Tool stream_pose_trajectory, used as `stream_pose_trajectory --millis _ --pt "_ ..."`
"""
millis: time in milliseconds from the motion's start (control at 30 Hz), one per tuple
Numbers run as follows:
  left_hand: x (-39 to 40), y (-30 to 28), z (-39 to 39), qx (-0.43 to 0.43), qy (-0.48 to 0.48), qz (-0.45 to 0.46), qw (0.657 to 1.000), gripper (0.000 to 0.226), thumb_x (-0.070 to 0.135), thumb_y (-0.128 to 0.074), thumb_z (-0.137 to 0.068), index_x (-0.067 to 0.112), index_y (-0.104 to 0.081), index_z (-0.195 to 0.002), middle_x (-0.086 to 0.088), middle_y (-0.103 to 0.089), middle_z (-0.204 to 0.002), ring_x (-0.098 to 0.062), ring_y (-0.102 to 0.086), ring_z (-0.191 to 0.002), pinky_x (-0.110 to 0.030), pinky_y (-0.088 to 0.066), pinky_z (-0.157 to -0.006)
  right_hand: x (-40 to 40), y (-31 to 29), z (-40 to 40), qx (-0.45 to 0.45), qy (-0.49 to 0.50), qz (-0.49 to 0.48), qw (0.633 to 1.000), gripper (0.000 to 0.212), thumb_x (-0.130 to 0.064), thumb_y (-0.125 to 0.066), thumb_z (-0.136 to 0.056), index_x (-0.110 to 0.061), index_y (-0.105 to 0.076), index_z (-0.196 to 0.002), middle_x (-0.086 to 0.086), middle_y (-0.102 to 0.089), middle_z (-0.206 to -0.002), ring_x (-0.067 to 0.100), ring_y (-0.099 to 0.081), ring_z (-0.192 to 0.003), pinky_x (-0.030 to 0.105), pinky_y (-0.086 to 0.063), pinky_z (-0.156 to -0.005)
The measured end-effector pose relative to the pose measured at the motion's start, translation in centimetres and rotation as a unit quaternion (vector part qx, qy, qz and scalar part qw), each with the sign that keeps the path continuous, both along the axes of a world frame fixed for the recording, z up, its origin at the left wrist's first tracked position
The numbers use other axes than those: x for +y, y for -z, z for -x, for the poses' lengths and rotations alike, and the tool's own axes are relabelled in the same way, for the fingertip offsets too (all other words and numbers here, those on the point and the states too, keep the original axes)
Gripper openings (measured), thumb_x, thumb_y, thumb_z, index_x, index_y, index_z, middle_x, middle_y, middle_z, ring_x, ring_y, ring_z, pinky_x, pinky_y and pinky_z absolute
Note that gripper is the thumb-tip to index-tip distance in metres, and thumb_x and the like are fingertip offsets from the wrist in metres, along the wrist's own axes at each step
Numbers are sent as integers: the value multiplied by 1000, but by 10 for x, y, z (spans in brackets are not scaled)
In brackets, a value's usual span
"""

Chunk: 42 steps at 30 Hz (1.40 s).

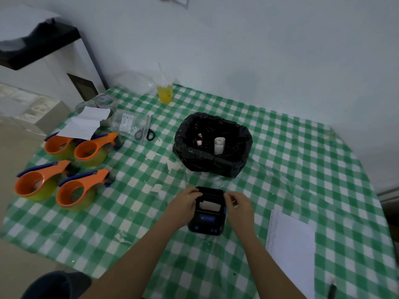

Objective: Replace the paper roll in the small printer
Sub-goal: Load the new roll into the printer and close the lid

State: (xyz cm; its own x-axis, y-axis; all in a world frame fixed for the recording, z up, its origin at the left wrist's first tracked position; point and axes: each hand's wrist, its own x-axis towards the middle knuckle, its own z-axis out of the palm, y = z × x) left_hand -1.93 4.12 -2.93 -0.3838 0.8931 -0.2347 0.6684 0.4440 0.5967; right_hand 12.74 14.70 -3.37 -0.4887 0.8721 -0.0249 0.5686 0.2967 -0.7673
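Obs. 1: The small printer [206,210] sits on the checked tablecloth [302,158] between your two hands, lid end away from you, blue display and buttons toward you. A white paper roll [209,205] shows in the open bay, just inside your fingertips on both sides.

Obs. 2: Your left hand [187,201] curls over the printer's left upper corner, fingers bent against the lid edge. Your right hand [238,203] mirrors it on the right corner. Fingers on each hand are drawn together and pressed to the casing; whether they pinch the lid or only rest on it, I cannot tell (the tips are hidden against black plastic).

Judgement: gripping both corners at once likely keeps the lid square to its hinge and stops the light body sliding on the slick cloth. The roll appears seated, so closing the lid is probably the step in hand.

Obs. 3: Beyond your fingertips, the bin with the black bag [212,145] holds a white paper core or spent roll [219,145], within reach for discards.

Obs. 4: Right of your right hand lies a white sheet [291,244]. Well off to the left of your left hand, four orange tape dispensers [62,169] and scissors [145,131], clear of the work.
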Motion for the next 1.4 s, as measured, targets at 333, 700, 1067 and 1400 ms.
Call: stream_pose_trajectory --millis 333,700,1067,1400 --pt "-8 7 -3 -28 -11 39 999 36 7 -42 -93 11 -52 -127 -8 -52 -131 -25 -55 -113 -37 -47 -97 9 2 -3 -81 40 249 964 32 -28 -63 -86 -6 -55 -107 8 -56 -91 21 -53 -78 29 -40 -67" --pt "9 11 6 -95 -160 57 981 38 24 -61 -87 6 -53 -120 -17 -54 -120 -31 -56 -107 -39 -47 -91 19 5 2 -148 29 246 958 26 -28 -71 -79 -9 -56 -88 5 -56 -78 21 -54 -73 30 -41 -66" --pt "21 14 14 -121 -193 120 966 42 27 -69 -81 4 -50 -111 -16 -60 -111 -28 -58 -94 -33 -40 -73 39 -4 30 -300 -81 192 931 21 -11 -64 -78 -7 -45 -71 5 -46 -68 21 -49 -66 27 -38 -56" --pt "22 16 15 -77 -151 171 971 45 33 -65 -84 6 -45 -114 -17 -56 -119 -33 -57 -106 -37 -43 -80 41 0 35 -325 -83 209 918 22 -7 -59 -77 -10 -39 -69 7 -47 -74 27 -55 -76 29 -41 -53"
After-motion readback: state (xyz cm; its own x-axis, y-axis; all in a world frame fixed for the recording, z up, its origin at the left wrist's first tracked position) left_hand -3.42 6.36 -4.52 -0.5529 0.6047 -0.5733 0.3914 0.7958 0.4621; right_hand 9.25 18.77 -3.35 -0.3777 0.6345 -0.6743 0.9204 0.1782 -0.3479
